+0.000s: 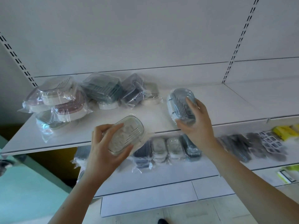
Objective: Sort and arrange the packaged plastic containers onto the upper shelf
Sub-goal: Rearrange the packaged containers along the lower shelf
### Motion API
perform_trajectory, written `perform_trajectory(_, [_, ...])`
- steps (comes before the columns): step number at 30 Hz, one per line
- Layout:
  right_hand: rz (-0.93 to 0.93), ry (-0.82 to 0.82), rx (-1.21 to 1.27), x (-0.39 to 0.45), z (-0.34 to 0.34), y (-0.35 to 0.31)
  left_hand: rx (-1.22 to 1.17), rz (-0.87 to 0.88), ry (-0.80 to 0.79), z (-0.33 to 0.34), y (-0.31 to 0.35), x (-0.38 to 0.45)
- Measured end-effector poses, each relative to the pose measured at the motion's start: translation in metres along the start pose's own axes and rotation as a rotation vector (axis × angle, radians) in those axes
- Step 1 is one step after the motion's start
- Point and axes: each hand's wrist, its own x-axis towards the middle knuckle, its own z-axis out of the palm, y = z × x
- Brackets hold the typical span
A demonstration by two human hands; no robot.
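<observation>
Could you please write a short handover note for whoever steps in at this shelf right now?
Left hand grips a clear container at the upper shelf's front edge. Right hand grips a blue-grey container resting on that shelf.
Done: a loose pile of bagged containers lies at the shelf's back left, unsorted.
Left: set both down, tidy the pile, bring up the containers on the lower shelf.
</observation>
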Motion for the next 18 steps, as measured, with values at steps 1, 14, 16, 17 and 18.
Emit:
perform_trajectory(1, [0.005,0.013,-0.013,-0.007,-0.003,-0.001,0.000,0.028,-0.005,0.001,0.003,-0.006])
perform_trajectory(14, [-0.002,0.053,-0.216,-0.124,-0.046,0.032,-0.120,0.119,-0.244,0.082,0.030,-0.067])
perform_trajectory(16, [-0.028,0.029,-0.225,-0.137,-0.050,0.044,-0.118,0.089,-0.273,0.092,0.030,-0.072])
perform_trajectory(17, [-0.033,0.029,-0.234,-0.143,-0.052,0.051,-0.125,0.067,-0.290,0.098,0.029,-0.074])
perform_trajectory(18, [-0.030,0.033,-0.247,-0.147,-0.054,0.058,-0.125,0.048,-0.303,0.105,0.028,-0.074])
